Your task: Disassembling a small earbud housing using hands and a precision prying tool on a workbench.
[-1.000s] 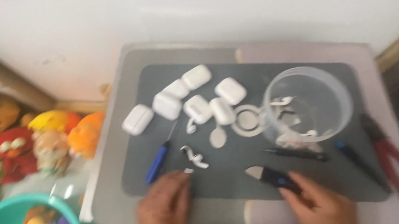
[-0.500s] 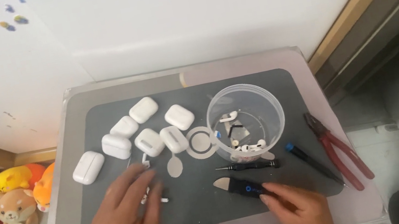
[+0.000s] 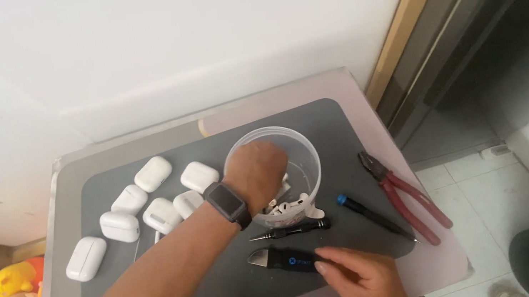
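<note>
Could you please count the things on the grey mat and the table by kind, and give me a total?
White earbud cases: 6
Clear plastic container: 1
Red-handled pliers: 1
Blue-tipped screwdriver: 1
Small black screwdriver: 1
Black pry tool, touched by the right hand: 1
Total: 11
The left hand hides the small white parts in the container, so they are uncounted.

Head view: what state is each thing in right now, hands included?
Left hand: reaching into the tub, fingers hidden.
Right hand: fingers on the black pry tool, which lies flat on the mat.
Clear plastic tub: upright, lidless, small white parts inside.
White earbud cases: all closed.
Red pliers: shut, lying flat.
Small screwdriver: lying untouched.
</note>
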